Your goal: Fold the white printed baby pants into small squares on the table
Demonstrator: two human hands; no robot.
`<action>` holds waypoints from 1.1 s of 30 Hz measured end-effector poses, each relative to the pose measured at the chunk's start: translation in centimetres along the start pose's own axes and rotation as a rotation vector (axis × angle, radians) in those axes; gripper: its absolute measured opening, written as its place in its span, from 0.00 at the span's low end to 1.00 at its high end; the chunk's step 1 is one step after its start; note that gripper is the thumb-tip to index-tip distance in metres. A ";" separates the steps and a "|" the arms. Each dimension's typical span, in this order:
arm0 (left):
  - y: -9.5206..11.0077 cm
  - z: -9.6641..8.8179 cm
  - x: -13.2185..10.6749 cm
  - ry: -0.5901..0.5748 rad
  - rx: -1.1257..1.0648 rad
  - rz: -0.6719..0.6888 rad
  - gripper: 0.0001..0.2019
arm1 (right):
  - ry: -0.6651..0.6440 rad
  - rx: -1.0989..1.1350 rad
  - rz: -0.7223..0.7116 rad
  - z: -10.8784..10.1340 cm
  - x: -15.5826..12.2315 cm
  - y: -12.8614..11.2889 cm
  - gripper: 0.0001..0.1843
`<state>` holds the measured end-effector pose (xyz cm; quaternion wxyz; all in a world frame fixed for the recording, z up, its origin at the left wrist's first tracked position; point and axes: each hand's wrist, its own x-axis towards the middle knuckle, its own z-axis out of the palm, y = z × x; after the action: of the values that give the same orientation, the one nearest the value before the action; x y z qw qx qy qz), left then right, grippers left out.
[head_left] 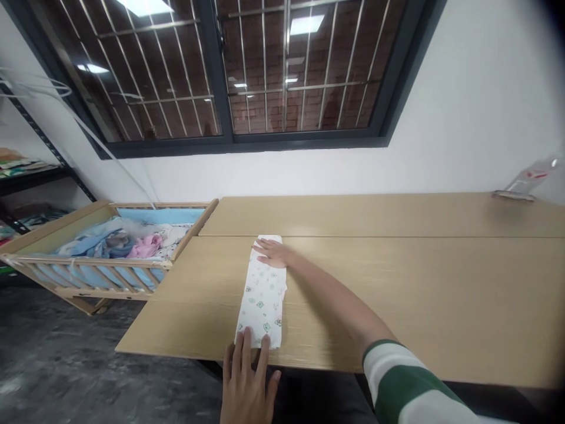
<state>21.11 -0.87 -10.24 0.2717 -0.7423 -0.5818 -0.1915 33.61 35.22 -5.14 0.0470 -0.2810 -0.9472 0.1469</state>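
Note:
A white cloth with small printed figures [261,294] lies folded into a long narrow strip on the wooden table [375,294], running from near the front edge toward the back. My right hand [271,253] rests flat across its far end, fingers stretched out to the left. At the near end, the fingertips of my left hand [248,380] touch the cloth, with the fingers apart and the palm over the table's front edge. Neither hand grips the cloth. A small flap sticks out along its right side.
Left of the table stands a wooden crib [119,265] with blue lining, holding a pink cloth [145,246] and other fabrics. A shelf [33,179] with folded cloths is at the far left. A clear plastic bag [532,176] sits at the back right, below a barred window [304,70].

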 end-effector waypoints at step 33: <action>-7.5 -0.2 1.5 -0.063 -0.474 0.205 0.16 | 0.237 0.152 -0.119 3.1 -21.7 -17.1 0.21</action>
<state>14.18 1.42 -7.85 0.0896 -0.8458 -0.4508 -0.2708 42.41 8.94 -3.03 0.1884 -0.2355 -0.9361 0.1810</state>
